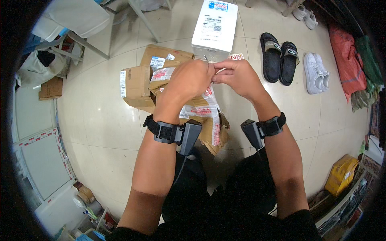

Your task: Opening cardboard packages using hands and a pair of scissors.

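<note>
My left hand (191, 76) is curled over the flattened cardboard, its fingers closed. A thin, pointed metal tool (206, 58) sticks out beyond its knuckles; most of it is hidden, so its kind is unclear. My right hand (238, 75) meets it fingertip to fingertip, thumb and fingers pinched together; whatever lies between them is too small to make out. Below the hands lies torn brown cardboard (208, 129) with white and red printed tape. An opened cardboard box (137, 81) lies to the left. Just beyond the hands stands a white-topped box (214, 33) bearing labels.
Black slides (270, 60) and white sneakers (315, 73) are on the tiled floor to the right. Further right are a red sack (346, 60) and a yellow package (340, 174). A chair (81, 19) stands at upper left. A printed card (236, 56) lies by the white-topped box.
</note>
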`<state>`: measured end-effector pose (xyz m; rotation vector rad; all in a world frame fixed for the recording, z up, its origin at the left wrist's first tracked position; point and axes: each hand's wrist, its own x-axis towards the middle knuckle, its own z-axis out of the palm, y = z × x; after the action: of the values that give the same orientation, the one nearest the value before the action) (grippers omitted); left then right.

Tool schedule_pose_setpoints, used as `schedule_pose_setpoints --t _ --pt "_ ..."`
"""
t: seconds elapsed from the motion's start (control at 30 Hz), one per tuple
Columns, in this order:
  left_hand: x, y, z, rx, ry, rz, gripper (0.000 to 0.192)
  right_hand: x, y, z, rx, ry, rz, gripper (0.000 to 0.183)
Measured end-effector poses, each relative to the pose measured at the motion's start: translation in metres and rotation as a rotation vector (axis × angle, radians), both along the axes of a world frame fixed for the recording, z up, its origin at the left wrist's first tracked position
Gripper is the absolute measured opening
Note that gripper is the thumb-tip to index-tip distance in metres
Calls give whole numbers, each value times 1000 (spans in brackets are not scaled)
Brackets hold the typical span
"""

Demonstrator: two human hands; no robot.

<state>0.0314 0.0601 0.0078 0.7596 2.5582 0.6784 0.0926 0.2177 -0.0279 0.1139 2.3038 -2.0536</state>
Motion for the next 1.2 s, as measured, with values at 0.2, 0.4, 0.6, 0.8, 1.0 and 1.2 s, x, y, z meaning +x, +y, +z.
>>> schedule_pose_setpoints --t 0.2,0.4,0.6,0.8,1.0,1.2 --pt "-4 -7 -8 92 41 30 45 -19 0 -19 31 -68 21 27" --pt "0 -1 -4 -66 -125 344 44 -75 35 -65 766 112 -353 25" --pt "-5 -16 -7 -127 63 390 39 -78 49 -56 727 151 -267 31" --pt "-24 -9 3 34 -82 474 35 18 33 18 525 147 258 35" --pt "-18 28 -5 239 -286 220 35 64 30 34 607 -45 266 36" --pt "-12 41 -11 308 -393 182 30 89 53 44 256 -11 341 47"
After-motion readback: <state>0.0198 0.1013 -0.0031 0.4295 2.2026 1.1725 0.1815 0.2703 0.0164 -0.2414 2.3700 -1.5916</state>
